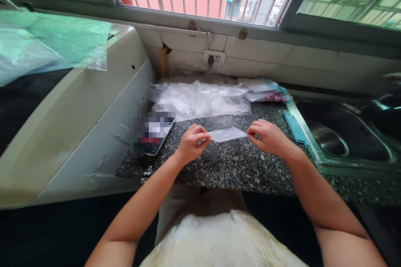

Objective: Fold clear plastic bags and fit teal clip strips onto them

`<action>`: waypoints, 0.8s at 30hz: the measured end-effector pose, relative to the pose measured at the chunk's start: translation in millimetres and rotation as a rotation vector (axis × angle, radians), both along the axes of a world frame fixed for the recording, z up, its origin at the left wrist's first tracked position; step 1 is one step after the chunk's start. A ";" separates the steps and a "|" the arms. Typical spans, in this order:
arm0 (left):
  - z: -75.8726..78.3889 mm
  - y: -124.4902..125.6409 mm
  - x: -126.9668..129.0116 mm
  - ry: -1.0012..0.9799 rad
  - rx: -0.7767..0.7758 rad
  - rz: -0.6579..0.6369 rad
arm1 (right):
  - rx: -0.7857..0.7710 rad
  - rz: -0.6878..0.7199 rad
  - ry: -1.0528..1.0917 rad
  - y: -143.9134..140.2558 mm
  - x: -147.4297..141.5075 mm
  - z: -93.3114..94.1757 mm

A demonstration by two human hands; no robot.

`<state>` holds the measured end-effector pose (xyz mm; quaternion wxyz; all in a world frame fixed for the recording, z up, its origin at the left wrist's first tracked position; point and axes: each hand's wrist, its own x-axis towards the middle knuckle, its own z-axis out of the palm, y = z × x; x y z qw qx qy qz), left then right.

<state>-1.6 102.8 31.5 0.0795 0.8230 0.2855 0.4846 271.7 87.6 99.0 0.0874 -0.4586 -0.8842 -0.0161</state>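
A small clear plastic bag [228, 134] is stretched between my two hands, a little above the speckled dark countertop [238, 164]. My left hand [193, 144] pinches its left end between thumb and fingers. At the other end, my right hand [265, 135] grips the right edge in the same way. Behind the hands lies a spread pile of clear plastic bags [200, 100]. Packs with blue and pink strips [272, 94] rest at the pile's right end. Flat teal strips [296, 128] lie on the counter to the right of my right hand.
A partly blurred phone-like device [159, 135] lies left of my left hand. On the right is a metal sink [344, 133]. A bulky cream-coloured appliance [103, 96] flanks the counter on the left. A wall socket with a plug [214, 57] sits below the barred window.
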 end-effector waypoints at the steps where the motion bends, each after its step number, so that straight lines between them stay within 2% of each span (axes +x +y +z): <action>1: 0.8 -0.5 -0.2 0.006 -0.001 0.005 | 0.013 -0.011 0.022 0.9 -3.1 0.6; 4: 3.0 -1.4 -0.2 0.022 -0.011 0.020 | 0.090 -0.007 0.157 0.4 -17.3 -1.8; 7: 4.4 -2.0 -0.4 0.033 -0.032 0.034 | 0.162 0.066 0.299 -3.6 -38.5 -11.8; 12: 5.3 -3.0 -1.9 0.025 -0.036 0.038 | 0.252 0.117 0.297 -8.6 -66.4 -33.2; 16: 5.9 -3.3 -2.5 0.017 -0.035 0.025 | 0.286 0.100 0.310 -9.7 -68.4 -40.1; 20: 5.9 -2.4 -2.2 0.005 -0.017 0.015 | 0.326 0.089 0.331 -11.8 -64.9 -39.3; 24: 5.7 -2.0 -2.4 0.020 -0.013 0.060 | 0.340 0.062 0.285 -14.9 -64.8 -36.9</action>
